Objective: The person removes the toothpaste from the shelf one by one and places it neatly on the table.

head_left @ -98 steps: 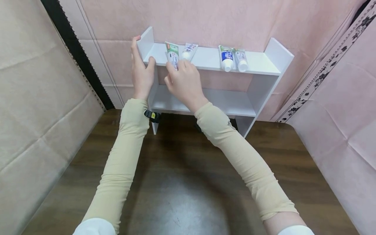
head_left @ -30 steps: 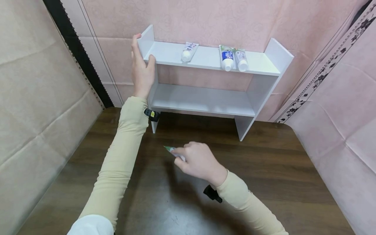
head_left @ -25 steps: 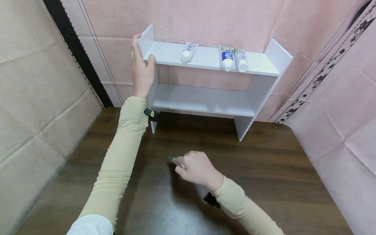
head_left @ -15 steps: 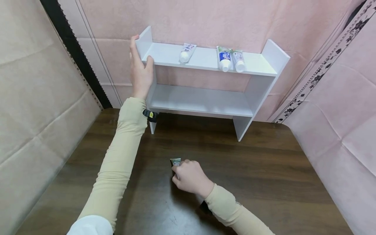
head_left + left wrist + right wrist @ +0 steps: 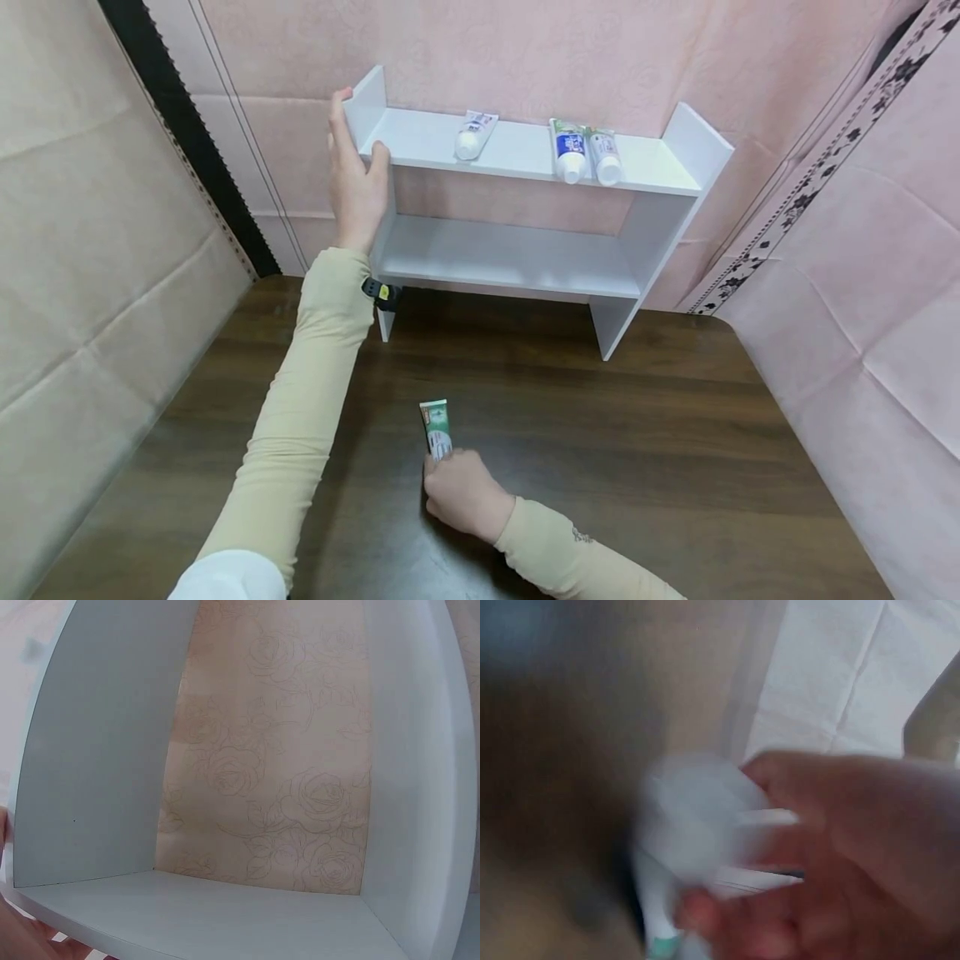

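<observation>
My right hand (image 5: pixel 468 496) holds a green-and-white toothpaste tube (image 5: pixel 437 425) by its cap end, low over the brown table, the flat crimped end pointing toward the shelf. In the right wrist view the tube's white cap (image 5: pixel 697 817) shows blurred beside the fingers. At the left side panel of a white two-tier shelf (image 5: pixel 510 250), my left hand (image 5: pixel 356 192) grips the edge, thumb in front and fingers around the outside. The left wrist view looks into the shelf, with some fingers (image 5: pixel 34 941) at its lower left corner.
On the top board lie a white toothpaste tube (image 5: pixel 476 136) left of the middle and, further right, a blue-labelled tube (image 5: pixel 571 152) beside another white tube (image 5: pixel 605 157). Pink cloth (image 5: pixel 525 50) hangs behind the shelf, and pale cloth walls flank the brown table (image 5: pixel 637 433).
My right hand has taken the green-and-white toothpaste tube off the top board and brought it down toward me over the table, turning its crimped end forward. The left hand keeps its grip.
</observation>
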The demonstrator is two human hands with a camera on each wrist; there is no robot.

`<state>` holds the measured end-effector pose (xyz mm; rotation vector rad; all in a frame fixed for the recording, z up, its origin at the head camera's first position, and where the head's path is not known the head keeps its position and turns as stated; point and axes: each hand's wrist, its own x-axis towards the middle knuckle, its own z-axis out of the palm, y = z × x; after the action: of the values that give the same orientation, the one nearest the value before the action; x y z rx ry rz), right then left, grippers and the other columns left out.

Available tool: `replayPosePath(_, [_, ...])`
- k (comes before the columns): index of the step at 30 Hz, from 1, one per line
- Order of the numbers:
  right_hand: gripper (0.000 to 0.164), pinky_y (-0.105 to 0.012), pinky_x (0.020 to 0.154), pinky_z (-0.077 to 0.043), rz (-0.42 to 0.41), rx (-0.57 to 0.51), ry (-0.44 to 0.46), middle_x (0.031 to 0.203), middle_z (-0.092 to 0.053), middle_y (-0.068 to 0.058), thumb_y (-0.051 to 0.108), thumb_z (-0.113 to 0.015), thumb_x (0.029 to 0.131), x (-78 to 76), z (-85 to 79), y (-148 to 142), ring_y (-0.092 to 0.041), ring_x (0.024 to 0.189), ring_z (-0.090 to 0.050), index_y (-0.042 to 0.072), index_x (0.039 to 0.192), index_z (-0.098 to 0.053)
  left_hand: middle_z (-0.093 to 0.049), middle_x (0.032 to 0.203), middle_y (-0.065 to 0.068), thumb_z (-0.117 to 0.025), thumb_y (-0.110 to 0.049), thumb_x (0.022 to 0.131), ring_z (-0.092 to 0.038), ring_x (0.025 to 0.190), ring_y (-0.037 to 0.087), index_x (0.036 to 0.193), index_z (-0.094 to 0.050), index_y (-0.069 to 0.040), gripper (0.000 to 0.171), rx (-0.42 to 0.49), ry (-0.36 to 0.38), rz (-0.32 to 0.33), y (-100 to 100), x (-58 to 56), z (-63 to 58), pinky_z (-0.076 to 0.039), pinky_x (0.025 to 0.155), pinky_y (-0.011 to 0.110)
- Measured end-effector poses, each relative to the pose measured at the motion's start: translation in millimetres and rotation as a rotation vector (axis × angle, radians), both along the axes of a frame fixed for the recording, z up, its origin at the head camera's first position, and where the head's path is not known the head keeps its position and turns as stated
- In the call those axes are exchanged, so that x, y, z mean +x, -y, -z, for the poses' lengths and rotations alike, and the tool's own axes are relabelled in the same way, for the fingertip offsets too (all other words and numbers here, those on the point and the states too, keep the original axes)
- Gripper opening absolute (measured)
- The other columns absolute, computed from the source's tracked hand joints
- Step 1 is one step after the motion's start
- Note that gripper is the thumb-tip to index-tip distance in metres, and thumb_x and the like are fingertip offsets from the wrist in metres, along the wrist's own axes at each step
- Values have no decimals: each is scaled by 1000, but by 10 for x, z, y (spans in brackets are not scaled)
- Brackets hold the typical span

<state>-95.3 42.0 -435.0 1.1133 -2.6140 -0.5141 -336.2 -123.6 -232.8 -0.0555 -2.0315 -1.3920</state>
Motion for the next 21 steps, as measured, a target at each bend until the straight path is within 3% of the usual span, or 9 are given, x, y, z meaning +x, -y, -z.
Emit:
replayPosePath(3, [30,-22,44,-45,-15,-8,80,77,-71,7,34,-70,83,30,57,27,-6,57,-59,13,104,-71,-36,150,-7,-44,-16,93,-44,119,11,149,-20,-40,65,-3,7,-1,10,8,12,-40,88,30])
replayPosePath(5, [27,-22,43,-45,-21,-7,86,75,-71,7,29,-71,82,40,87,41,-6,57,-59,13,104,-72,-35,151,-7,-43,-16,94,-44,119,11,149,-20,-40,65,-1,11,2,16,12,19,-39,89,30])
replayPosePath(13, [7,-23,44,-44,-10,-22,164,70,-67,8,22,-73,79,0,68,50,-7,56,-58,18,81,-67,-37,149,-8,-44,-18,94,-44,117,10,148,-19,-44,65,1,12,-1,12,-1,17,-39,88,31])
replayPosePath(21, [5,-22,46,-44,10,-43,271,72,-68,6,23,-66,88,-41,3,13,-6,56,-56,18,86,-67,-37,149,-6,-43,-18,93,-43,116,9,148,-19,-44,65,-4,17,-1,10,-20,8,-40,88,31])
